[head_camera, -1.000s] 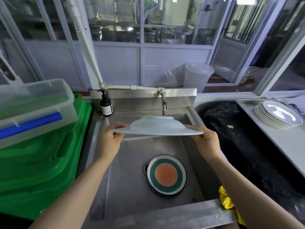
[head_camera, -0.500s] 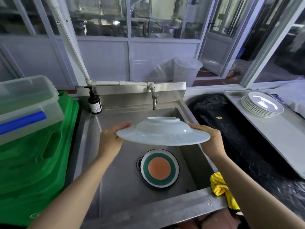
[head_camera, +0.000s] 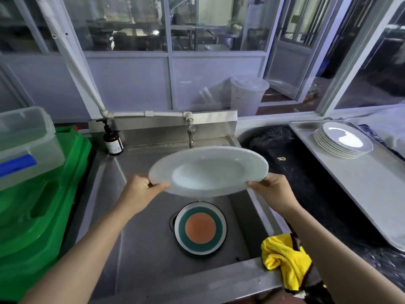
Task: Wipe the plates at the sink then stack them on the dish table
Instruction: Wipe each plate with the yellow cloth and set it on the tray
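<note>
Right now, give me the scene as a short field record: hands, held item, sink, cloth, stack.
left hand: grips white plate at its left rim
right hand: grips same plate at its right rim
plate: face up, held over sink
sink contents: green and orange plate
cloth: yellow, on sink's front right corner
stack of plates: on dish table

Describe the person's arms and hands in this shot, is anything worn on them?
Both forearms are bare as far as the frame shows: no sleeves, gloves, watch or bracelet. The left hand and the right hand show no rings on the fingers in view. The upper arms are out of frame, so any short sleeves cannot be seen.
</note>
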A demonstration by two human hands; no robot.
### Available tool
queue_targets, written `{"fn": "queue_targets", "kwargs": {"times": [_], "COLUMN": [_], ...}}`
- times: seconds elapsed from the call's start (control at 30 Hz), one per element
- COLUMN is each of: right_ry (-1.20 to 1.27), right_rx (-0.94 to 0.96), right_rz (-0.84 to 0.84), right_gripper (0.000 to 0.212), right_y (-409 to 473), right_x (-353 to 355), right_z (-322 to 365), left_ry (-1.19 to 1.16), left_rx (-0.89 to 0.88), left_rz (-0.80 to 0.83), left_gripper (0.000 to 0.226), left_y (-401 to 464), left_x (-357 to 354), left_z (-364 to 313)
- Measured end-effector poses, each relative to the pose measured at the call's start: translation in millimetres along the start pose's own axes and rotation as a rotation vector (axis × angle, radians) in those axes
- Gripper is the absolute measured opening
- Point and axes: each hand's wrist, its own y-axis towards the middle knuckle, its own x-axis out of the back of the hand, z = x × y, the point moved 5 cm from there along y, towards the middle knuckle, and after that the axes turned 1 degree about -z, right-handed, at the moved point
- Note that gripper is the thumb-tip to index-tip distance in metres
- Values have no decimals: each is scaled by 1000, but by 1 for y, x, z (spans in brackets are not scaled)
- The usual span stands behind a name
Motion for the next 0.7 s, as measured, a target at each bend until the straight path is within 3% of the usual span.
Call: {"fn": "queue_targets", "kwargs": {"times": [0.07, 0.13, 0.23, 0.43, 0.53, 0.63, 0.7], "right_ry": [73, 207, 418, 664, 744, 793, 818], "right_rx": [-18, -95, -269, -524, -569, -610, -628], "right_rz": [18, 19, 11, 118, 204, 276, 309], "right_gripper": [24, 15, 14, 30, 42, 44, 46], "right_y": [4, 8, 11, 14, 13, 12, 12], "right_x": [9, 18, 27, 32, 25, 19, 16], "right_z": [-7, -17, -38, -69, -76, -80, -83], "left_ry": [36, -69, -249, -866, -1127, -1241, -1262], "left_rx": [61, 101, 162, 404, 460, 488, 484], "left_rz": [107, 210, 288, 224, 165, 118, 80], "left_gripper": [21, 7, 18, 33, 25, 28, 44], "left_y": [0, -4, -17, -47, -58, -69, -74], "left_x": [-17, -34, -59, -106, -121, -128, -131], "left_z": [-1, -8, -20, -51, -62, -63, -62]}}
